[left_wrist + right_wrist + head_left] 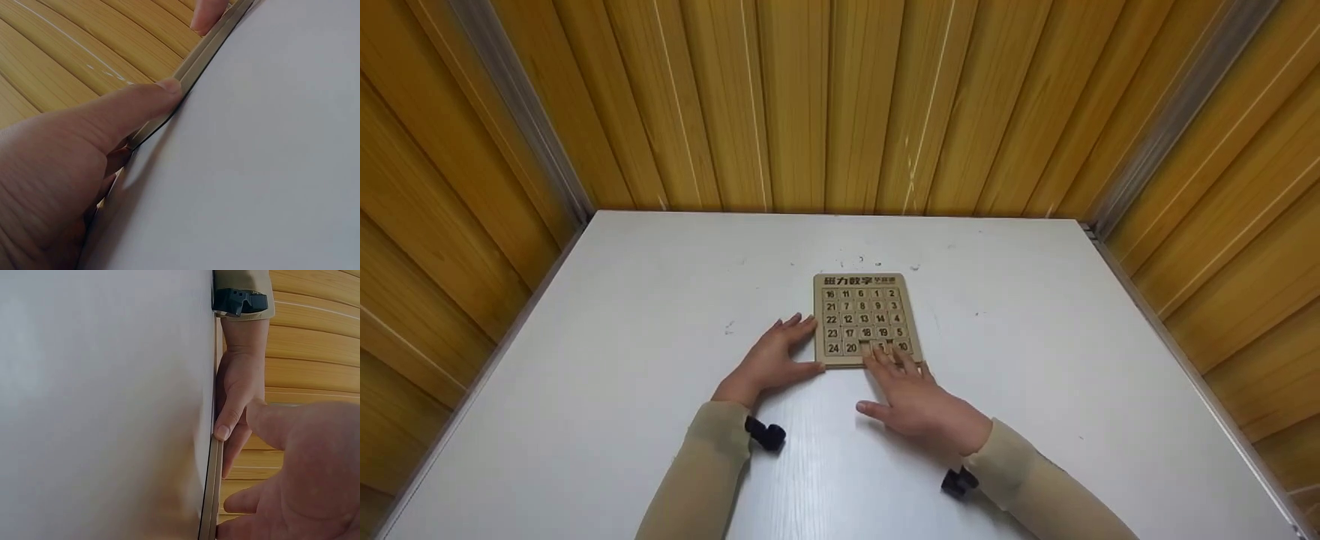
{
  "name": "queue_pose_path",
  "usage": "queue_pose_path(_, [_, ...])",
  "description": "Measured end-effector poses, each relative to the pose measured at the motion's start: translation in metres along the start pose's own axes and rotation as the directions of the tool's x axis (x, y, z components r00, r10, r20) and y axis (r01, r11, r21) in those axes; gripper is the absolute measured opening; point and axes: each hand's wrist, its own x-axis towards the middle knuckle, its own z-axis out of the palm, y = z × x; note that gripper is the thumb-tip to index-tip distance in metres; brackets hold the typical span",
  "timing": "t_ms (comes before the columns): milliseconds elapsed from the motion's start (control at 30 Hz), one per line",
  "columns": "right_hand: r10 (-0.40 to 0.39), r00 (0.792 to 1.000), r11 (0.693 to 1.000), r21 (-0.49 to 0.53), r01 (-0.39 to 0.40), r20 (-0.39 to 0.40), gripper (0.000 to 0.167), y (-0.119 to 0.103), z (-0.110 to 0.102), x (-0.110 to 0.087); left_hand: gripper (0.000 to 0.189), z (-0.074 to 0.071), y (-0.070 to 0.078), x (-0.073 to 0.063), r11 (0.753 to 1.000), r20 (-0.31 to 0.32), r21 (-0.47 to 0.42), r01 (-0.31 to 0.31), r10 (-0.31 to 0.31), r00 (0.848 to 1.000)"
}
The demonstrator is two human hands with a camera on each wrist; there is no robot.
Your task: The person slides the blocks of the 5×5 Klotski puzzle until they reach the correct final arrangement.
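Observation:
A wooden number sliding puzzle lies flat on the white table, its numbered tiles in rows under a strip of dark printed characters. My left hand rests at the puzzle's left side, fingers extended along that edge and thumb against the front edge by the near left corner. Over the bottom row reaches my right hand, its fingertips on the tiles beside the 10 and its thumb held out apart from the board. Those fingers partly hide the tiles there. A dark gap shows in the bottom row, right of the 20.
The white table extends around the puzzle, with small dark specks behind it. Yellow wood-plank walls stand at the back and both sides, with grey metal posts in the corners. Black camera mounts sit on both wrists.

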Motion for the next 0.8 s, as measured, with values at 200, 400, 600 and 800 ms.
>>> queue_pose_path(200, [0.028, 1.000, 1.000, -0.005, -0.028, 0.002, 0.086, 0.005, -0.003, -0.003, 0.087, -0.002, 0.000, -0.001, 1.000, -0.005, -0.017, 0.007, -0.007, 1.000])
queue_pose_path(400, [0.024, 1.000, 1.000, 0.018, -0.025, 0.016, 0.086, -0.002, -0.005, -0.002, 0.088, -0.001, -0.002, -0.001, 1.000, -0.005, -0.018, 0.001, -0.001, 1.000])
queue_pose_path(600, [-0.017, 1.000, 1.000, 0.008, 0.017, 0.018, 0.085, -0.019, -0.003, 0.006, 0.087, -0.001, -0.002, -0.001, 1.000, -0.008, 0.001, -0.008, 0.008, 1.000])
queue_pose_path(800, [-0.049, 0.998, 0.998, -0.026, 0.050, 0.025, 0.087, -0.028, 0.002, 0.014, 0.086, -0.001, 0.001, -0.001, 1.000, -0.009, -0.002, 0.000, 0.000, 1.000])
